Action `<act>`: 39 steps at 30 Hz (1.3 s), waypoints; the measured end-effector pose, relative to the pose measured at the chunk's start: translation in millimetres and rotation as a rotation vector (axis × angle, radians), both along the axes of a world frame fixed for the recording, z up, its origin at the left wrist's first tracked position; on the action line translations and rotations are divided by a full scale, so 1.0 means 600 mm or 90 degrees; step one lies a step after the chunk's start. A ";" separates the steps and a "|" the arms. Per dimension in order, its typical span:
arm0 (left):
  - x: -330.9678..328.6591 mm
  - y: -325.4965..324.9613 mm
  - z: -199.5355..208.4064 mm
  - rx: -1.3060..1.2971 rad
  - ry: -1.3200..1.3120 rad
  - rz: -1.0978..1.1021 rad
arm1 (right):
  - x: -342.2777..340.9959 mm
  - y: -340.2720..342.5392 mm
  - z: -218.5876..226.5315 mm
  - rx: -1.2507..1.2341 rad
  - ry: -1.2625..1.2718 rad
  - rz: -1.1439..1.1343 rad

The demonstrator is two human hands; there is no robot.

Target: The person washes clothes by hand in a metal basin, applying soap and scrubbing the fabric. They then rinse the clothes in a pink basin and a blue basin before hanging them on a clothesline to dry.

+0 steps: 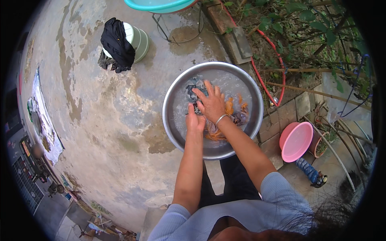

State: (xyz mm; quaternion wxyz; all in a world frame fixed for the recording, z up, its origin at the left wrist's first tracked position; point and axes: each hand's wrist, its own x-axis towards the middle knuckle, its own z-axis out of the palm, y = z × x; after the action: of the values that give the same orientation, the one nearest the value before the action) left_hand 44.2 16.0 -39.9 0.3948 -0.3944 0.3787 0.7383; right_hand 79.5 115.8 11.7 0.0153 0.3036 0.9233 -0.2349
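Observation:
A wide metal basin of cloudy water stands in front of me. My right hand lies over the water inside it, fingers stretched out and thumb apart, pressing on a dark patterned cloth. Against it, my left hand grips the same wet cloth with its thumb on top; its other fingers are mostly hidden. An orange cloth and a greyish-purple cloth float at the basin's right side, partly under my right wrist, which wears a silver bangle.
A light green bucket with black clothing draped over it stands at the far left. Beyond is a turquoise basin on a metal stand. At right are a red hose, bricks, plants and a pink basin.

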 end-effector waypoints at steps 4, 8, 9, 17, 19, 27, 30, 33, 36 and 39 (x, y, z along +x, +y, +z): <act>0.001 -0.008 0.075 -0.205 0.171 -0.273 | -0.008 0.034 -0.036 -0.204 -0.063 -0.067; -0.010 0.013 0.117 -0.154 0.308 -0.159 | -0.003 0.016 -0.018 -0.131 0.099 -0.037; -0.023 0.014 0.101 -0.094 0.276 -0.140 | 0.003 0.005 -0.006 -0.207 0.132 -0.032; -0.037 -0.017 0.013 -0.028 0.127 -0.225 | 0.029 -0.052 0.084 -0.152 0.265 0.092; -0.014 -0.023 0.004 -0.017 0.133 -0.187 | 0.024 -0.051 0.073 -0.121 0.266 0.103; -0.001 0.013 0.092 0.070 0.072 -0.087 | -0.027 0.039 -0.013 -0.121 0.241 -0.031; 0.007 -0.008 0.090 0.038 0.109 -0.127 | -0.019 0.096 -0.042 -0.138 0.254 -0.117; 0.004 -0.030 0.067 0.009 0.140 -0.077 | -0.014 0.096 -0.013 -0.075 0.234 -0.179; 0.004 -0.044 0.029 -0.131 0.137 -0.140 | -0.001 0.030 0.034 -0.006 0.201 -0.073; 0.002 -0.040 0.021 -0.262 0.159 -0.151 | 0.012 -0.017 0.021 0.096 0.109 0.119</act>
State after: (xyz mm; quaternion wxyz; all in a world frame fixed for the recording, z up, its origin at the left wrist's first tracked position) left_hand 45.4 -7.7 -27.2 0.3406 -0.3250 0.6101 0.6372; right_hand 86.8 105.4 24.2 -0.0645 0.1957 0.9605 -0.1871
